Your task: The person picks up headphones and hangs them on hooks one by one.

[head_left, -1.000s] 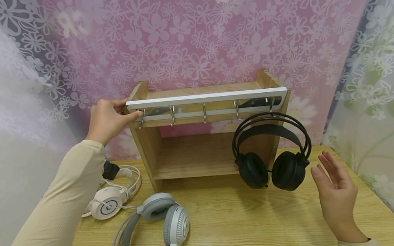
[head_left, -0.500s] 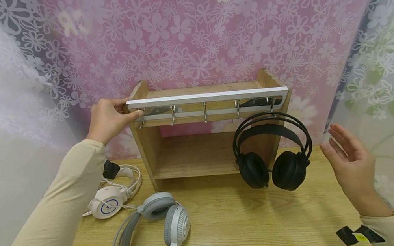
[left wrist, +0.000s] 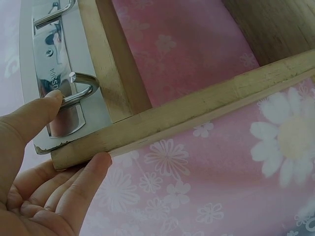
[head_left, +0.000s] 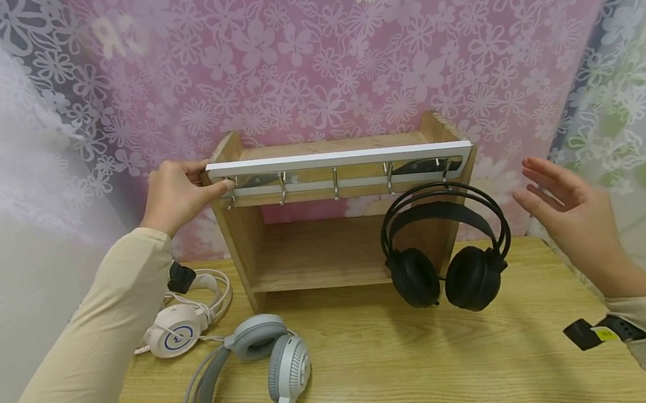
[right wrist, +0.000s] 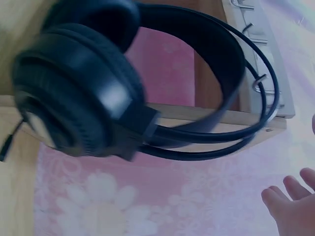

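Note:
My left hand (head_left: 173, 196) grips the left end of the wooden shelf (head_left: 316, 254) and its white hook rail (head_left: 307, 163). In the left wrist view, the thumb presses at the base of a metal hook (left wrist: 82, 93), while the fingers lie against the outer side of the wooden side panel (left wrist: 162, 118). Black headphones (head_left: 473, 281) hang by their headband from the rightmost hook, earcups down above the table. Right of them, my right hand (head_left: 578, 216) is raised, fingers parted and holding nothing. The right wrist view shows its fingertips apart from the headband (right wrist: 216, 135).
A grey headset (head_left: 289, 373) lies on the wooden table (head_left: 403, 369) at front left. Behind it is a white headset (head_left: 178, 332) with its coiled cable, partly hidden by the left sleeve (head_left: 106, 319). A pink flowered curtain (head_left: 320, 52) hangs behind the shelf.
My right hand has moved up and to the right, away from the black headphones' earcups. The left hand keeps its grip, and the headphones hang where they were.

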`<state>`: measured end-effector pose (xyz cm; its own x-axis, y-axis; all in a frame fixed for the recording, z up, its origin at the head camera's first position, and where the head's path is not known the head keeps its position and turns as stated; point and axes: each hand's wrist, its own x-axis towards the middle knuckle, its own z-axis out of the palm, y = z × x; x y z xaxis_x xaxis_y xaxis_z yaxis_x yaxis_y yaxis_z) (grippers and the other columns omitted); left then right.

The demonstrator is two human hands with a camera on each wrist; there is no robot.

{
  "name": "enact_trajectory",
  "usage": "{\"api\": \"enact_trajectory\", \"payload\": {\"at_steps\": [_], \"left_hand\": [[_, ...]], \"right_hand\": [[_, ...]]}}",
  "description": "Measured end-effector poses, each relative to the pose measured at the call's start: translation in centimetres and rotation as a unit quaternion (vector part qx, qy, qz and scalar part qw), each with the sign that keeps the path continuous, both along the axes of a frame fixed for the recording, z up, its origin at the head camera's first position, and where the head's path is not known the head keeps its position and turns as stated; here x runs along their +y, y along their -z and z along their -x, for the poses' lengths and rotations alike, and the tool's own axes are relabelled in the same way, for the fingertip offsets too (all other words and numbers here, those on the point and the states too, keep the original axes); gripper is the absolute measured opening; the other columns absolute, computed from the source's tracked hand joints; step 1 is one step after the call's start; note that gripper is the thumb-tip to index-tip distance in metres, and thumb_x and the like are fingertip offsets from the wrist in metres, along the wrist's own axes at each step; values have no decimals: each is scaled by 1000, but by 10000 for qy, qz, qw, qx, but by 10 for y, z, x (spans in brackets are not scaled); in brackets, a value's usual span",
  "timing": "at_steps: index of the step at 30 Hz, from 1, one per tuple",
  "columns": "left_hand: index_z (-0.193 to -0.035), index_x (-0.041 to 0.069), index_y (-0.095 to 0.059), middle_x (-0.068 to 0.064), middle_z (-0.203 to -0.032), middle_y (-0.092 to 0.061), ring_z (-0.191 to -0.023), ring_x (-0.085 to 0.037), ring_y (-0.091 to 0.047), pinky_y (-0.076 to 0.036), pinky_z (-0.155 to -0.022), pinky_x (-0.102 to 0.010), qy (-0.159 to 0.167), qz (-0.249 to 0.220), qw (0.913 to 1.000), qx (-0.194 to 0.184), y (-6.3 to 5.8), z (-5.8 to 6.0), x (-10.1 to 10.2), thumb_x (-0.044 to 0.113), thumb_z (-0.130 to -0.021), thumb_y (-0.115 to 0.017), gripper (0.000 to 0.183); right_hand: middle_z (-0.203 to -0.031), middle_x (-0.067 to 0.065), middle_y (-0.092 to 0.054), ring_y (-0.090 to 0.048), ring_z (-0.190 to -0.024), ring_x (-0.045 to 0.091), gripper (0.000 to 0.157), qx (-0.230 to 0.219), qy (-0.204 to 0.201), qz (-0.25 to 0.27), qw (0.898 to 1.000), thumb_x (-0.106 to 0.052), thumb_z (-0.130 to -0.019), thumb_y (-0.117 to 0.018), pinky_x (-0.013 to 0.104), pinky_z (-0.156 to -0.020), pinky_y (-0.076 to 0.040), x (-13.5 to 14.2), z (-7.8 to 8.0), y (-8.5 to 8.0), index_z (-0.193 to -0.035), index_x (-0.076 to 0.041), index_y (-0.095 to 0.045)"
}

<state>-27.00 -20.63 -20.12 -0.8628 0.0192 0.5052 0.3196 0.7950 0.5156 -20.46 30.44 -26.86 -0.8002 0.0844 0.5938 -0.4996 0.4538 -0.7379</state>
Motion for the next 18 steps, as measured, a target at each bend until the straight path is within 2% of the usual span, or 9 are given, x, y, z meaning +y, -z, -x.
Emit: {"api": "enact_trajectory", "payload": {"at_steps": [3,8,11,15,17,18], "left_hand": [[-111,5,-72,-13,-86,-73,-66,-11,-58,-40,-55,-24,-13,12,10000,2,0,0,0,34,-79,-79,44],[-111,5,-72,-13,-85,-73,-65,-10,-58,-40,-54,-23,-8,12,10000,-15,0,0,0,32,-79,-79,42],[-111,5,-72,-13,-86,-73,-65,-9,-58,-40,-54,-23,-6,5,10000,-22,0,-1,0,31,-80,-79,42],[-111,4,-72,-13,-86,-73,-65,-9,-58,-41,-55,-23,8,-40,10000,-43,0,0,1,30,-80,-79,41],[-111,4,-72,-13,-86,-73,-65,-9,-58,-41,-55,-23,13,-49,10000,-44,0,0,1,29,-80,-79,41],[-111,4,-72,-13,-85,-73,-65,-9,-58,-41,-55,-23,15,-51,10000,-46,0,0,1,29,-80,-79,41]], "right_hand": [[-140,-7,-52,-52,-119,-2,55,-291,-137,-187,9993,-4,-91,-64,5,-86,-43,-1,7,-15,-142,-15,-48],[-143,-6,-49,-52,-117,-6,56,-811,-292,-940,9918,-17,-93,-64,3,-80,-44,-4,17,-41,-145,-24,-44],[-144,-6,-49,-51,-113,-10,56,-1115,-339,-1494,9819,-26,-93,-64,2,-77,-43,-5,23,-55,-145,-27,-44],[-146,-2,-47,-49,-111,-12,54,-1425,-394,-2116,9661,-33,-93,-64,3,-74,-41,-7,32,-70,-144,-25,-46],[-146,3,-47,-49,-112,-10,55,-1546,-409,-2343,9589,-35,-93,-63,3,-74,-41,-9,37,-77,-144,-24,-45],[-145,6,-47,-51,-115,-4,56,-1588,-423,-2437,9558,-35,-93,-63,9,-80,-45,-10,39,-81,-144,-22,-45]]}}
